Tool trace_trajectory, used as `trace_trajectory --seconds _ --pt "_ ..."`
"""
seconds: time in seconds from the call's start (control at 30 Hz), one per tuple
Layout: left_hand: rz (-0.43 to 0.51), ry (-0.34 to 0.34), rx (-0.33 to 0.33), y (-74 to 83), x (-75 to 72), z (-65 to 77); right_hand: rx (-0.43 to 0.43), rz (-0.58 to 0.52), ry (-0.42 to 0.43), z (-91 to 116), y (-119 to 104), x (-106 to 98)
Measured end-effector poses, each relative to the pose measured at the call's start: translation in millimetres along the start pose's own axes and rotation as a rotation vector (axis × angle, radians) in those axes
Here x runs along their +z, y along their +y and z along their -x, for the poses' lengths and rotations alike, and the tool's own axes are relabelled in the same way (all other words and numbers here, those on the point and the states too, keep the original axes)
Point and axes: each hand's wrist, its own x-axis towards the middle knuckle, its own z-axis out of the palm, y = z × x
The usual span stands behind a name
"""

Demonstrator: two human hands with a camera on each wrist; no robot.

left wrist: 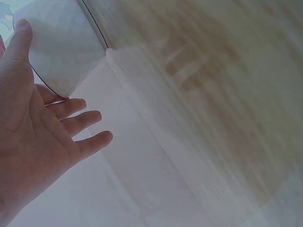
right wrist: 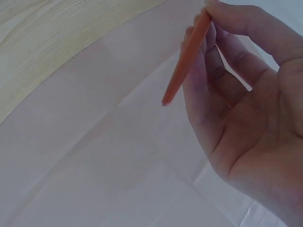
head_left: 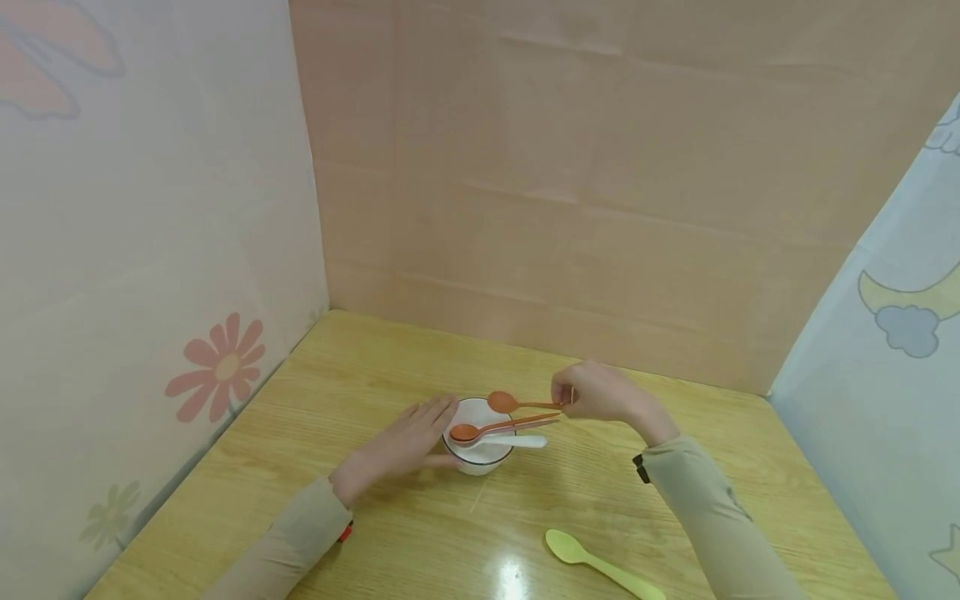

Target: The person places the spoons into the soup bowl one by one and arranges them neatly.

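Observation:
A white bowl [head_left: 480, 469] with a dark rim stands on the table. My left hand [head_left: 405, 437] rests against its left side, thumb on the near side and straight fingers at the far rim. In the left wrist view, the spread fingers [left wrist: 90, 119] lie by the bowl [left wrist: 66, 52]. Inside the bowl lie an orange spoon [head_left: 465, 432], a white spoon [head_left: 528, 442] and a pinkish handle [head_left: 536, 423], all pointing right. Between thumb and fingertips my right hand [head_left: 600, 392] pinches the handle of another orange spoon [head_left: 502, 402], its head over the bowl's far right rim.
A yellow-green spoon [head_left: 566, 546] lies on the wooden table [head_left: 420, 542] in front, its handle running toward the right forearm. A tan sheet [head_left: 585, 183] hangs behind the table. Patterned walls stand at the left [head_left: 150, 250] and right [head_left: 885, 417].

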Motion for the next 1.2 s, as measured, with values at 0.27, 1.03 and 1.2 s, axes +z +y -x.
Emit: trace_trajectory --seconds 0.27,1.03,1.2 --pt "-0.006 0.01 0.003 0.0 1.6 -1.1 -0.031 0.01 -0.02 -5.8 -2.7 1.4" --pt "-0.002 0.0 0.002 1.6 0.5 -2.1 -0.049 0.056 -0.085 -24.5 -10.4 2.8" --pt "0.005 -0.007 0.005 4.6 -3.0 -0.6 -0.053 0.076 -0.099 -28.4 -13.0 3.8"
